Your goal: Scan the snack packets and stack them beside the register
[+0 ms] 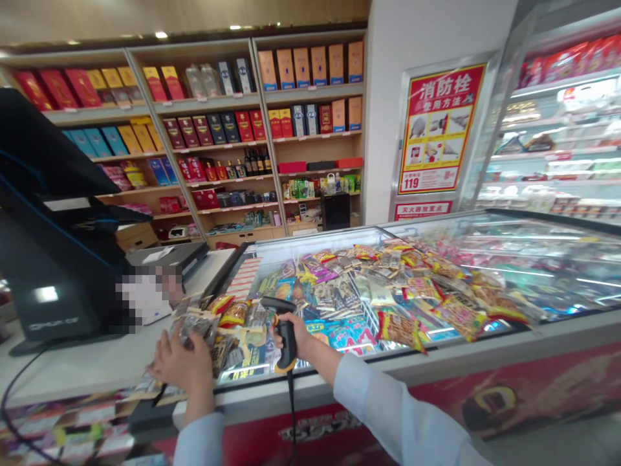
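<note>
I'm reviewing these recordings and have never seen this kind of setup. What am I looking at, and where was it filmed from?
There is no robot here: the hands are a person's own, seen from a camera worn on the head, looking forward and down. This is the only view. The right hand grips a corded barcode scanner. The left hand rests on some small packets; whether it grasps any is unclear. More snack packets lie across the top of a glass-topped case. To the left is a counter bearing a dark machine; behind, wall shelves hold boxes and bottles.
</note>
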A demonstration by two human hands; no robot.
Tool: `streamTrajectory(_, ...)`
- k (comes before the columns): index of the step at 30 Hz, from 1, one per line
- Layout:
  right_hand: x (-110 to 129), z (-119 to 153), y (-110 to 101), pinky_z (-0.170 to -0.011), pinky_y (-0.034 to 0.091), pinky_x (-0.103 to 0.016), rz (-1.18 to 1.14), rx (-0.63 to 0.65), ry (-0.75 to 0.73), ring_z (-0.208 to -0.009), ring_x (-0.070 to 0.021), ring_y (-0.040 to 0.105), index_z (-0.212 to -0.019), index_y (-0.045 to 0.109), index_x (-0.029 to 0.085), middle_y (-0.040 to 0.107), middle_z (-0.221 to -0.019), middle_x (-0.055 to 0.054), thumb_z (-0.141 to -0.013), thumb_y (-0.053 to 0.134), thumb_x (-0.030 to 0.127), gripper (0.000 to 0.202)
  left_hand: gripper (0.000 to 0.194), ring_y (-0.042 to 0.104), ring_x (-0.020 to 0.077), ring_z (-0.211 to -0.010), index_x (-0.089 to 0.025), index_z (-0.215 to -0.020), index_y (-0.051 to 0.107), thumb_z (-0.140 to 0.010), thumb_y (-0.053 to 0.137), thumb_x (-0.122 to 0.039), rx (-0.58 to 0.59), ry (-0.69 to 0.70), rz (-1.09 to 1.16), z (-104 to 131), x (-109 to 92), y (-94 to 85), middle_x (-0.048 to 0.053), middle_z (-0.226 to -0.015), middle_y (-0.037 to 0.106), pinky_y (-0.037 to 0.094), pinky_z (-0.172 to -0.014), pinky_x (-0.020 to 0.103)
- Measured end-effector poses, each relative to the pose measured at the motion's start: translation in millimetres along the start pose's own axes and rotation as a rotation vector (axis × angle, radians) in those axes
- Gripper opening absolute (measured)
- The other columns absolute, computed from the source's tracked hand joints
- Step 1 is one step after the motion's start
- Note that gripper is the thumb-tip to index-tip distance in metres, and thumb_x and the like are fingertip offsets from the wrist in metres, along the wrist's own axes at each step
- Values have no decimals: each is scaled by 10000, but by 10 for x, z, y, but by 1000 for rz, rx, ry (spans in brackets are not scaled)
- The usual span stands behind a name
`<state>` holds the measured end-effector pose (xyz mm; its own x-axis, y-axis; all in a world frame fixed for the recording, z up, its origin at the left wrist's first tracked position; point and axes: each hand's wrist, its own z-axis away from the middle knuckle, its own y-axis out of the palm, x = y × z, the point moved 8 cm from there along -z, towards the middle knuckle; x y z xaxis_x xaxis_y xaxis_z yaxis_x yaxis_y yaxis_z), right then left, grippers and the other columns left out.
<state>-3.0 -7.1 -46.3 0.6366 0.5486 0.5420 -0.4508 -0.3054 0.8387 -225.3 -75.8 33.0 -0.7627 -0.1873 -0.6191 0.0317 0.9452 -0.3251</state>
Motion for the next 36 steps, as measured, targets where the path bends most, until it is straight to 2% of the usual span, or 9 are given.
streamTrajectory(3,1,11,-1,-399,277,-212,-7,-9,3,-425,-106,433,-728,509,179,526,-546,13,-620,549,306,171,451,448,339,-1260,-180,-1219,590,-851,436,-392,21,3,-5,4,-11,10,161,-1358,517,265,-1038,576)
streamTrajectory(8,-8,34,9,-415,289,-215,-11,-17,27,-407,-101,412,-748,511,177,519,-541,20,-655,542,307,162,455,443,330,-1272,-189,-1225,585,-849,451,-406,8,9,-9,13,-16,6,153,-1359,520,238,-1056,583)
streamTrajectory(13,21,60,58,-410,284,-213,-15,-13,12,-413,-102,406,-748,520,176,524,-543,15,-656,541,295,151,478,461,319,-1257,-163,-1214,593,-848,432,-426,34,-7,10,-8,16,45,154,-1352,525,263,-1063,535)
streamTrajectory(16,138,121,108,-409,286,-205,-18,-11,-44,-428,-98,408,-732,523,174,530,-555,7,-648,545,294,148,485,464,324,-1252,-137,-1201,599,-858,414,-425,57,-14,22,-46,-11,6,172,-1341,531,263,-1066,541)
streamTrajectory(20,512,324,183,-400,284,-196,-9,25,-175,-425,-85,396,-745,535,169,539,-584,4,-666,551,304,157,460,473,327,-1250,-139,-1193,598,-855,441,-408,37,6,51,-91,-216,-149,168,-1331,543,273,-1060,556)
streamTrajectory(23,913,585,220,-383,281,-195,16,68,-282,-415,-78,383,-759,539,167,554,-615,-2,-674,547,297,156,448,488,315,-1242,-146,-1194,593,-855,448,-401,43,94,121,-41,-590,-200,154,-1331,548,326,-1040,525)
streamTrajectory(26,1331,918,181,-373,294,-195,47,61,-366,-412,-78,388,-768,529,174,560,-632,-3,-690,550,285,137,468,475,303,-1254,-126,-1200,583,-865,429,-415,108,228,233,144,-1120,-122,167,-1322,550,334,-1053,486)
streamTrajectory(31,2036,1627,-18,-359,317,-185,102,-18,-556,-406,-73,397,-749,529,175,551,-611,4,-695,560,269,113,474,457,286,-1268,-131,-1247,534,-868,433,-397,279,324,409,660,-1987,165,173,-1345,518,313,-1082,471)
streamTrajectory(36,2556,2336,-350,-352,339,-197,133,-137,-671,-401,-79,403,-764,518,195,547,-619,15,-692,568,265,111,455,426,280,-1296,-147,-1273,501,-872,455,-355,467,422,525,1263,-2752,389,167,-1369,493,312,-1091,476)
